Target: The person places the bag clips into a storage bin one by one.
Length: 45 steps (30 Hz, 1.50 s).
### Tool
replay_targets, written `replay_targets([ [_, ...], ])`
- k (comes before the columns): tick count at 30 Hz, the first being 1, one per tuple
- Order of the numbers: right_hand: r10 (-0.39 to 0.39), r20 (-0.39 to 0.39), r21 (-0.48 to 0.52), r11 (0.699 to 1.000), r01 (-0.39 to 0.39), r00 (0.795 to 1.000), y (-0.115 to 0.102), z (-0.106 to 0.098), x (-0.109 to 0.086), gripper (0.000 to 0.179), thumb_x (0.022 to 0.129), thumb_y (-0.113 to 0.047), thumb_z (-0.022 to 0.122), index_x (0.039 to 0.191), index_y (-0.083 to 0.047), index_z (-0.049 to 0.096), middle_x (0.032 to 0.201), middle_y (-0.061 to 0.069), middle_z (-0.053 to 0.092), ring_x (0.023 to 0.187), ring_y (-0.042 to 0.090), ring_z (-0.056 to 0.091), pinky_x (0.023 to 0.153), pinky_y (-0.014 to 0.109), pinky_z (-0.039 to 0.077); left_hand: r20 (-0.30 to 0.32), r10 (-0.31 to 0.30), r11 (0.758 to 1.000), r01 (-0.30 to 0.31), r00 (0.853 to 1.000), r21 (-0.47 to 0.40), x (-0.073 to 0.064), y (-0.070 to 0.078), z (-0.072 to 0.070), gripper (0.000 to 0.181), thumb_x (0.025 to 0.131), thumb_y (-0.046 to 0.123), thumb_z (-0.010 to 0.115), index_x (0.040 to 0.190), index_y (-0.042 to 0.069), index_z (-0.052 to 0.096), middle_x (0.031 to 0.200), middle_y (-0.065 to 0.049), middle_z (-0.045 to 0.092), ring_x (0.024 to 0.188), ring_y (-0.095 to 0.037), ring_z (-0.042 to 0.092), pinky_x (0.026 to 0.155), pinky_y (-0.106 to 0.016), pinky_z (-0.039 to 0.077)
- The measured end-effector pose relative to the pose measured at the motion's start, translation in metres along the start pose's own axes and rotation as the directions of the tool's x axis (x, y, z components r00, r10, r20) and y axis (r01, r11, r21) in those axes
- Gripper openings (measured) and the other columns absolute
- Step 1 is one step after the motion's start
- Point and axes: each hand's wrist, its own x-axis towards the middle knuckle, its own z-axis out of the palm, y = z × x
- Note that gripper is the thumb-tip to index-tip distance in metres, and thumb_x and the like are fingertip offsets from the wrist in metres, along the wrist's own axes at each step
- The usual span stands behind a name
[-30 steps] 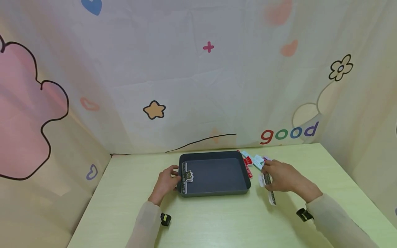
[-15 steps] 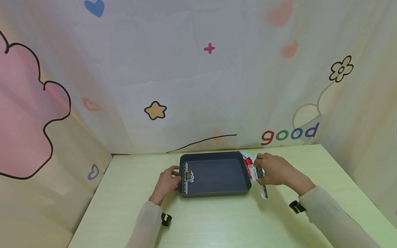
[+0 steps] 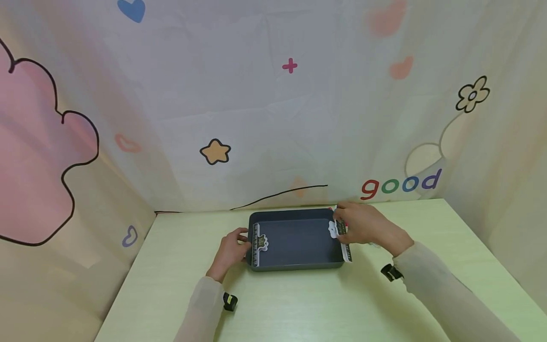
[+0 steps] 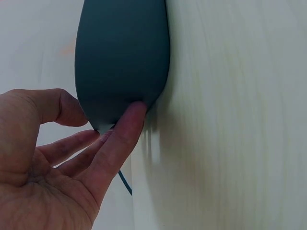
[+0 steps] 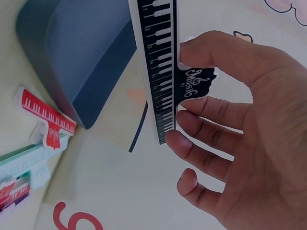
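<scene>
A dark grey tray [image 3: 295, 242] rests on the table. My left hand [image 3: 231, 251] holds its left end; in the left wrist view the fingertips touch the outer end wall [image 4: 122, 57] and its edge. My right hand [image 3: 363, 225] pinches a black-and-white piano-keyboard music clip [image 5: 160, 62] by its "Music" handle, thumb on one side and fingers on the other. That clip hangs lengthwise over the tray's right rim. Inside the tray, a similar keyboard clip [image 3: 258, 244] lies along the left wall.
Beyond the tray's right end are a red keyboard clip [image 5: 48, 115], a mint clip [image 5: 33, 163] and more red and purple pieces, mostly hidden by my right hand in the head view. A patterned cloth backdrop [image 3: 265, 142] stands behind the table.
My right hand has carried the black music clip leftward, from the table right of the tray to above its right rim. The left hand stays at the tray.
</scene>
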Motion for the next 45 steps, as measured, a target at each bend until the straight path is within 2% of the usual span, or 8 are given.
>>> replay_targets([
  [5, -0.010, 0.006, 0.004, 1.000, 0.010, 1.000, -0.005, 0.001, 0.013, 0.039, 0.074, -0.035, 0.081, 0.105, -0.013, 0.071, 0.104, 0.002, 0.061, 0.088, 0.018, 0.057, 0.074, 0.037, 0.055, 0.001, -0.008, 1.000, 0.008, 1.000, 0.002, 0.001, 0.000, 0.001, 0.048, 0.090, 0.009, 0.059, 0.137, 0.004, 0.053, 0.114, -0.021, 0.067, 0.080, -0.021, 0.071, 0.055, -0.030, 0.060],
  [16, -0.031, 0.019, 0.021, 0.999, 0.030, 0.999, -0.004, 0.020, 0.039, 0.035, 0.073, -0.034, 0.081, 0.099, -0.014, 0.070, 0.096, -0.001, 0.057, 0.081, 0.016, 0.054, 0.065, 0.033, 0.051, 0.003, 0.000, 1.000, 0.000, 1.000, 0.002, -0.001, 0.003, 0.002, 0.048, 0.089, 0.008, 0.059, 0.137, 0.002, 0.053, 0.113, -0.022, 0.067, 0.078, -0.022, 0.071, 0.055, -0.031, 0.060],
  [23, -0.007, 0.055, 0.035, 0.999, 0.005, 0.998, 0.001, 0.035, 0.051, 0.034, 0.071, -0.033, 0.082, 0.097, -0.016, 0.070, 0.096, -0.001, 0.057, 0.083, 0.018, 0.056, 0.069, 0.038, 0.052, -0.004, -0.004, 1.000, 0.004, 1.000, 0.012, -0.002, 0.004, 0.000, 0.048, 0.090, 0.008, 0.059, 0.137, 0.003, 0.054, 0.113, -0.021, 0.067, 0.078, -0.021, 0.070, 0.055, -0.030, 0.060],
  [30, 0.019, 0.116, 0.028, 0.999, -0.022, 0.993, 0.003, 0.051, 0.055, 0.034, 0.071, -0.033, 0.083, 0.097, -0.015, 0.070, 0.104, 0.002, 0.061, 0.092, 0.022, 0.061, 0.075, 0.044, 0.055, -0.006, -0.005, 1.000, 0.005, 1.000, 0.006, -0.001, 0.004, 0.000, 0.048, 0.090, 0.008, 0.060, 0.137, 0.004, 0.054, 0.113, -0.021, 0.067, 0.077, -0.020, 0.070, 0.056, -0.030, 0.060],
  [37, 0.010, 0.111, -0.014, 1.000, -0.009, 0.994, 0.002, 0.064, 0.056, 0.037, 0.072, -0.035, 0.083, 0.100, -0.014, 0.071, 0.108, 0.003, 0.063, 0.104, 0.027, 0.059, 0.082, 0.051, 0.053, -0.003, 0.002, 1.000, -0.002, 1.000, 0.017, 0.000, 0.002, -0.001, 0.048, 0.090, 0.008, 0.059, 0.137, 0.003, 0.053, 0.113, -0.021, 0.067, 0.078, -0.021, 0.070, 0.055, -0.030, 0.060],
  [45, 0.013, 0.141, -0.003, 1.000, -0.012, 0.990, 0.004, 0.079, 0.054, 0.039, 0.073, -0.038, 0.084, 0.103, -0.016, 0.072, 0.107, 0.002, 0.063, 0.115, 0.033, 0.058, 0.089, 0.055, 0.048, -0.001, -0.003, 1.000, 0.003, 1.000, 0.004, -0.002, 0.001, -0.001, 0.047, 0.091, 0.008, 0.059, 0.137, 0.003, 0.053, 0.114, -0.021, 0.067, 0.080, -0.021, 0.070, 0.056, -0.030, 0.060],
])
